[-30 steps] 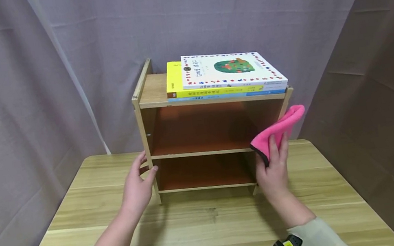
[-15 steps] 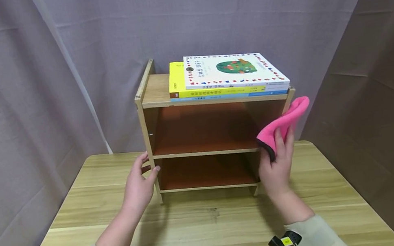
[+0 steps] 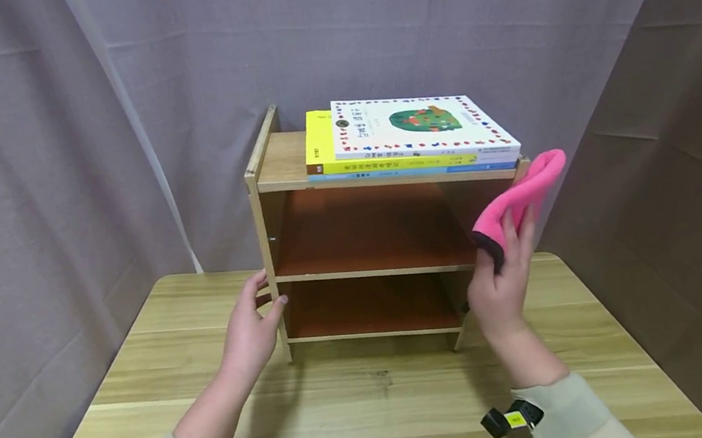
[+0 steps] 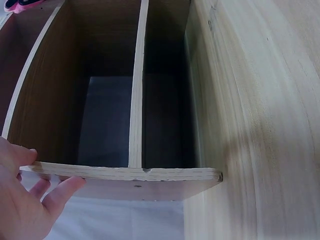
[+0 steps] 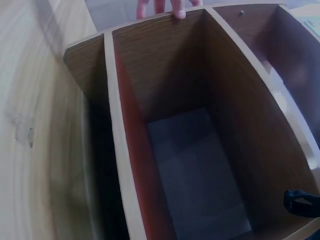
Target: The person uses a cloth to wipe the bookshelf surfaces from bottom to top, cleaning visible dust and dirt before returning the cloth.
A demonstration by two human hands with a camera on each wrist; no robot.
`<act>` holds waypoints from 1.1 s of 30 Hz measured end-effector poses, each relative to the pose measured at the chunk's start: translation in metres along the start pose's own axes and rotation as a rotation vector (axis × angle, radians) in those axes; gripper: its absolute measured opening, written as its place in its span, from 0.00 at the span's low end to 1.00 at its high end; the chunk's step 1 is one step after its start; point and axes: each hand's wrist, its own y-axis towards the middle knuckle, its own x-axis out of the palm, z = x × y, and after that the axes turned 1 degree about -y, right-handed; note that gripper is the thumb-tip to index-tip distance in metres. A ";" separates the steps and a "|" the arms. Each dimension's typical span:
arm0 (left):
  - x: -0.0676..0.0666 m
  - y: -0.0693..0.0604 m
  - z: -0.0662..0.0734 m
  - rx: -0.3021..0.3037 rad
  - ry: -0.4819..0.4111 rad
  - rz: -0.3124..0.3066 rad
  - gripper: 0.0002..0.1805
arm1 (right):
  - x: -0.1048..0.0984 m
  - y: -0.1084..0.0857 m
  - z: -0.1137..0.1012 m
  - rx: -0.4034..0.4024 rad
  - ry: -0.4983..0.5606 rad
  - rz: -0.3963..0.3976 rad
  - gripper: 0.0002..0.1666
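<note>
A small wooden shelf [image 3: 374, 272] stands upright on the table. My left hand [image 3: 252, 326] holds its left side panel, thumb at the front edge and fingers along the outer face. In the left wrist view, my left hand [image 4: 25, 200] bends around that panel's edge. My right hand [image 3: 505, 280] holds a folded pink cloth [image 3: 521, 191] with dark trim against the right side panel, near the top. The cloth covers part of that panel's front edge. In the right wrist view the shelf's open compartments [image 5: 165, 80] fill the frame; the right hand is not clearly seen there.
Several stacked books, a white one [image 3: 418, 123] above a yellow one [image 3: 320, 142], lie flat on the shelf's top board [image 3: 281, 158]. The wooden table [image 3: 375, 413] extends in front and to both sides. Grey curtains [image 3: 367, 27] hang behind.
My right hand and the pink cloth have moved upward and to the right along the shelf's right side. The left hand keeps its place on the left panel.
</note>
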 end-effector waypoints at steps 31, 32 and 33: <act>0.001 -0.002 0.002 -0.006 0.015 0.003 0.29 | -0.003 0.006 0.035 -0.080 -0.157 -0.098 0.36; 0.001 -0.002 0.003 -0.007 0.018 0.003 0.29 | -0.004 0.006 0.036 -0.083 -0.161 -0.109 0.36; 0.001 -0.002 0.003 -0.009 0.021 0.004 0.29 | -0.004 0.007 0.036 -0.085 -0.161 -0.115 0.36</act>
